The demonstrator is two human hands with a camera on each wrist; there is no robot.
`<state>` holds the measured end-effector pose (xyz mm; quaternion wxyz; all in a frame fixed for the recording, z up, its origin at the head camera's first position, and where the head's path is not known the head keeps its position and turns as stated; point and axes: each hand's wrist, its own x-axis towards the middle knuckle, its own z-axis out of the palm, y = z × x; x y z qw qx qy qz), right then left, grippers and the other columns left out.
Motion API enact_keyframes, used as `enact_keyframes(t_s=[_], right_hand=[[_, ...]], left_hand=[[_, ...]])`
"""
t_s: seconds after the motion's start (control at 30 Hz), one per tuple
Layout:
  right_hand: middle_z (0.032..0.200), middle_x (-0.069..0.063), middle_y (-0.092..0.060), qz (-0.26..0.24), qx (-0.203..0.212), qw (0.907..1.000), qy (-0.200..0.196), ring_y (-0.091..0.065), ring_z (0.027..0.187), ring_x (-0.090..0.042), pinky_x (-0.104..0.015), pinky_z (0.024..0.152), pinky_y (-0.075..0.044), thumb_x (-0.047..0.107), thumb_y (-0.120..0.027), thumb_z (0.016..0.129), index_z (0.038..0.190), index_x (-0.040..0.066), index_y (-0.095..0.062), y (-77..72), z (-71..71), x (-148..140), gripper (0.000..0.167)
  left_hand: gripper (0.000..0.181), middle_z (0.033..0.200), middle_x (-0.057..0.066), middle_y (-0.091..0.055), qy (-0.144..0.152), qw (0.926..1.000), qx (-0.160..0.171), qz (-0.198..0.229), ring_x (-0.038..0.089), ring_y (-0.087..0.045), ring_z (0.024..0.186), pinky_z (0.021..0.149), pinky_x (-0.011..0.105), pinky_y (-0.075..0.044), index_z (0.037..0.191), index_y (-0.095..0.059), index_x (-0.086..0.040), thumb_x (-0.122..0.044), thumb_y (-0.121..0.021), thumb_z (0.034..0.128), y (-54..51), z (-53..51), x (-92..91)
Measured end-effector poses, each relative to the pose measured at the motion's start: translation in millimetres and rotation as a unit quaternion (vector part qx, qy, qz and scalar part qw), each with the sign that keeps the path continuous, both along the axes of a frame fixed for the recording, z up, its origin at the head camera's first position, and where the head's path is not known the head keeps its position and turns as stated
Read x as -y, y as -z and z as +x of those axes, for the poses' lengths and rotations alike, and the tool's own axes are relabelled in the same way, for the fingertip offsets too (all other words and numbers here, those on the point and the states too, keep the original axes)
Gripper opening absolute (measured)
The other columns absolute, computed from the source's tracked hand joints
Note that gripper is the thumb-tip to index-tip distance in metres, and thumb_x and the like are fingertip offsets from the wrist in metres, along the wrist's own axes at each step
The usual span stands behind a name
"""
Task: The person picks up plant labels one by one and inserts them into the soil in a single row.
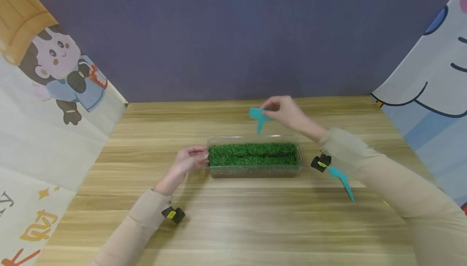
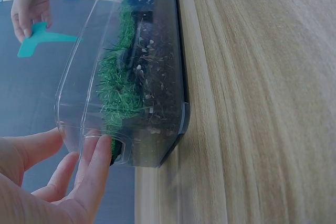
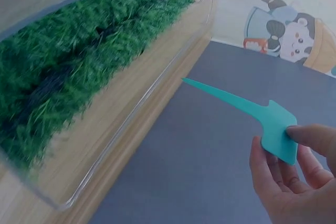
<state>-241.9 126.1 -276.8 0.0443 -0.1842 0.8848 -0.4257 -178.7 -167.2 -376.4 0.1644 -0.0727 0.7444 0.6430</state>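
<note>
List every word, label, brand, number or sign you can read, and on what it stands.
"y", apparently, end of a cut-off word: left wall sheet.
Orange character, same sheet: too unclear to read.
Red strokes, same sheet: cut off, unreadable.
Held teal marker: no text visible.

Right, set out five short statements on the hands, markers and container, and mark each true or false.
1. The right hand holds a teal marker. True.
2. The held marker is planted in the grass. False: it is held in the air.
3. The left hand is at one end of the clear container. True.
4. No other marker is in view. False: a second teal marker lies on the wooden table.
5. In the head view, the held marker's stem points down. True.
</note>
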Motion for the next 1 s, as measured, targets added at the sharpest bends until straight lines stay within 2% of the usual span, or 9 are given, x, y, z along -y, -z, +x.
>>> enact_keyframes(t_s=[0.23, 0.4, 0.57, 0.77, 1.0], right_hand=[[0.093, -0.014, -0.062, -0.005, 0.008, 0.9998, -0.016, -0.056, 0.080, -0.021, -0.030, 0.071, -0.052, 0.005, -0.059, 0.082, 0.096, -0.001, -0.062, 3.7, -0.2, 18, 0.015], [0.091, -0.014, -0.062, -0.023, 0.032, 0.9988, -0.029, -0.057, 0.079, -0.024, -0.033, 0.070, -0.054, 0.003, -0.059, 0.081, 0.096, -0.001, -0.061, 7.3, 0.2, 29, 0.016], [0.091, -0.013, -0.062, -0.031, 0.049, 0.9974, -0.043, -0.058, 0.080, -0.024, -0.029, 0.070, -0.054, 0.003, -0.060, 0.081, 0.097, -0.001, -0.060, 9.4, 2.5, 40, 0.017], [0.090, -0.011, -0.062, -0.038, 0.048, 0.9960, -0.065, -0.058, 0.078, -0.019, -0.026, 0.071, -0.053, 0.002, -0.060, 0.080, 0.095, -0.001, -0.061, 13.4, 3.8, 51, 0.015], [0.089, -0.012, -0.062, -0.043, 0.041, 0.9941, -0.091, -0.058, 0.079, -0.019, -0.025, 0.072, -0.052, 0.002, -0.061, 0.080, 0.092, -0.002, -0.062, 19.2, 3.6, 61, 0.012]], left_hand=[[0.037, 0.109, 0.020, -0.055, 0.000, 1.0000, -0.001, -0.001, 0.024, -0.060, 0.088, 0.082, 0.034, -0.051, 0.119, -0.045, 0.006, -0.001, -0.054, 0.0837, 0.1, -0.2, -0.2], [0.037, 0.108, 0.020, -0.055, -0.003, 1.0000, 0.002, -0.001, 0.023, -0.060, 0.087, 0.083, 0.035, -0.051, 0.119, -0.045, 0.006, 0.000, -0.055, 0.0836, 0.0, -0.8, 0.4], [0.037, 0.108, 0.021, -0.055, -0.004, 1.0000, 0.002, -0.002, 0.025, -0.060, 0.089, 0.083, 0.035, -0.051, 0.118, -0.045, 0.007, 0.000, -0.055, 0.0837, 0.5, -1.2, 0.1], [0.037, 0.109, 0.021, -0.055, -0.007, 1.0000, 0.004, -0.001, 0.025, -0.060, 0.088, 0.083, 0.035, -0.051, 0.118, -0.046, 0.007, 0.000, -0.055, 0.0835, 1.0, -1.2, -0.5], [0.037, 0.109, 0.022, -0.055, -0.008, 0.9999, 0.002, 0.006, 0.023, -0.061, 0.086, 0.083, 0.035, -0.051, 0.118, -0.045, 0.008, 0.000, -0.055, 0.0834, 1.1, -0.4, -0.4]])
